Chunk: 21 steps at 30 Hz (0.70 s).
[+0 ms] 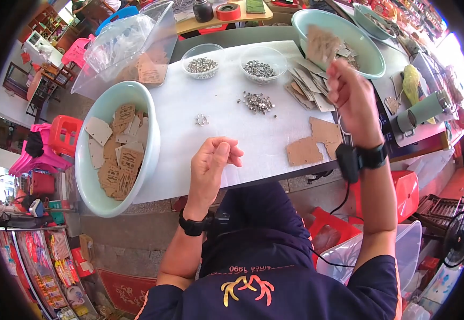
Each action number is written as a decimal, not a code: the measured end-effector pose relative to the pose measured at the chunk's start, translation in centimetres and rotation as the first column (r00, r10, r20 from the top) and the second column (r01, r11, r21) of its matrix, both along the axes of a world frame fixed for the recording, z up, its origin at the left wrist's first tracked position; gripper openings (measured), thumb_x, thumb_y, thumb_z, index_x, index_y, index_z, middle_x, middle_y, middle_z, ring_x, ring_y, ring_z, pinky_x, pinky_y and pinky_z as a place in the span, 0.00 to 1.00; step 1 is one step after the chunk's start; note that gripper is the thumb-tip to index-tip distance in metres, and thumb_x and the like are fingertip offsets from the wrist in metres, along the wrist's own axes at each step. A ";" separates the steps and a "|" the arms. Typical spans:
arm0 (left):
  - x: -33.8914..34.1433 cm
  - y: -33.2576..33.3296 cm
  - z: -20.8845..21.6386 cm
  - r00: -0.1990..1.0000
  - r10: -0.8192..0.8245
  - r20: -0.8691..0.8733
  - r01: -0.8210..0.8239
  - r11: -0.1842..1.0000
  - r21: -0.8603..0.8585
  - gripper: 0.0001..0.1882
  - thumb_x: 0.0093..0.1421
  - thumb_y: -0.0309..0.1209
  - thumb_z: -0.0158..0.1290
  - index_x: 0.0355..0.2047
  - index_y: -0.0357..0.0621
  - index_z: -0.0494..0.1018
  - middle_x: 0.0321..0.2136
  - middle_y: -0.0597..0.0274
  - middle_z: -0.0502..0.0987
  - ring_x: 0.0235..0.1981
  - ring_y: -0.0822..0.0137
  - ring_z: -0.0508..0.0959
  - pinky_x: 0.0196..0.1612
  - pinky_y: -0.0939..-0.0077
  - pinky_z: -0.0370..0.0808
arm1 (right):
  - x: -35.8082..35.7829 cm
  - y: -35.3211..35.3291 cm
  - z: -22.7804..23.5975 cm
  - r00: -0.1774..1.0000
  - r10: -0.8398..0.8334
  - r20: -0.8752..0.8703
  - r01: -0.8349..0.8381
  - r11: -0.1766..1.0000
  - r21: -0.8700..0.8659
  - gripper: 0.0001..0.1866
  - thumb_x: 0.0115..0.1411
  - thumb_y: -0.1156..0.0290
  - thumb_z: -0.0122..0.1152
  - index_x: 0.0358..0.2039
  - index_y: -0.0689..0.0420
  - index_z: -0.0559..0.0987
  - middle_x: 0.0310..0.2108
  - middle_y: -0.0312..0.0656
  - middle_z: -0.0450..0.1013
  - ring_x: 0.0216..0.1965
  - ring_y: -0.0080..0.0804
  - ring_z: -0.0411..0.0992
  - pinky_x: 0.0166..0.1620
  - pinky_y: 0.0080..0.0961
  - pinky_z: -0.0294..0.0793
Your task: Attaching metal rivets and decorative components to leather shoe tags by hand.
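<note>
My right hand (349,98) is raised at the right of the table, its fingers pinched and smeared by motion. At its fingertips is a blurred brown cardboard card (321,45), over the near rim of a pale green basin (368,56). My left hand (213,162) hovers at the table's near edge, fingers curled and thumb across them; nothing shows in it. Beyond it lies a small cluster of clear, shiny beads (202,120). Below my right hand are loose brown cards (304,151), with a fanned stack of cards (309,84) farther back.
Two clear bowls (203,71) of small shiny pieces stand at the table's back, with a loose pile of metallic studs (258,102) before them. Another pale green basin (154,144) of printed cards sits left, near a clear plastic bin (160,40). A green tumbler (426,109) lies right.
</note>
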<state>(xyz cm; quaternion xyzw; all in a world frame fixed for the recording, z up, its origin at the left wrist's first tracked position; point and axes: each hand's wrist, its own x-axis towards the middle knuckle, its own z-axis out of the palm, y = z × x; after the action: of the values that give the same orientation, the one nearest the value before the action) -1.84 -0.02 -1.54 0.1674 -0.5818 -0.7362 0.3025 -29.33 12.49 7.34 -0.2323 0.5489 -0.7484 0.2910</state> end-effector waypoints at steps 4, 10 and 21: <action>0.1 -0.1 -0.2 1.000 0.014 0.006 -0.014 0.999 -0.033 0.13 0.70 0.33 0.44 0.45 0.35 0.70 0.33 0.58 0.75 0.35 0.70 0.75 0.40 0.72 0.75 | -3.1 0.3 0.6 0.998 -0.053 0.032 0.056 0.994 -0.090 0.16 0.64 0.63 0.57 0.45 0.62 0.78 0.37 0.37 0.76 0.29 0.17 0.71 0.31 0.14 0.73; 0.0 -0.3 -0.4 1.000 -0.010 -0.010 0.010 0.999 -0.044 0.11 0.69 0.30 0.45 0.45 0.35 0.70 0.34 0.60 0.74 0.36 0.70 0.75 0.39 0.73 0.75 | -5.9 1.0 -1.6 0.413 0.209 -0.886 0.423 0.818 0.390 0.12 0.58 0.67 0.57 0.35 0.62 0.81 0.23 0.48 0.76 0.28 0.39 0.77 0.34 0.31 0.74; 0.1 -0.3 -0.6 0.999 0.011 -0.032 -0.012 0.999 -0.050 0.10 0.68 0.29 0.46 0.44 0.36 0.70 0.32 0.59 0.75 0.32 0.71 0.76 0.38 0.76 0.75 | -8.1 2.7 -2.3 0.287 0.491 -0.823 0.556 0.614 0.560 0.15 0.57 0.62 0.53 0.29 0.62 0.80 0.28 0.55 0.75 0.33 0.53 0.74 0.38 0.41 0.73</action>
<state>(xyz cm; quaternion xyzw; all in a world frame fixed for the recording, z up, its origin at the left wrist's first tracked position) -1.74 -0.32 -2.10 0.1513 -0.5941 -0.7223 0.3200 -37.40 15.20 5.00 -0.4616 0.8761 -0.1304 -0.0485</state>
